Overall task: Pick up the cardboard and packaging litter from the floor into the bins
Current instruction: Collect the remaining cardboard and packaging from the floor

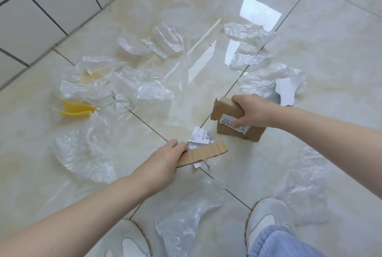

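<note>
1. Label [233, 123] on the cardboard box [239, 130]: partly covered by the right hand [251, 112], print only partly legible.
2. Crumpled receipt [199, 135]: lower part hidden behind the cardboard strip [203, 154]; text too small to read.
3. Strip's near end hidden in the left hand [165, 159].
4. Both shoes [266, 217] cut by the bottom edge.
5. Both forearms run out of frame.

The floor [341, 35] was glossy cream tile with dark grout lines and yellowish stains. Crumpled clear plastic sheets [142, 85] lay scattered across it, near the wall, in the middle and by the shoes [266, 217]. A yellow scrap [76, 109] rested at the left beside one sheet. A crumpled printed label [199, 136] lay in the middle, and torn white paper [286, 91] lay on plastic at the right.
</note>
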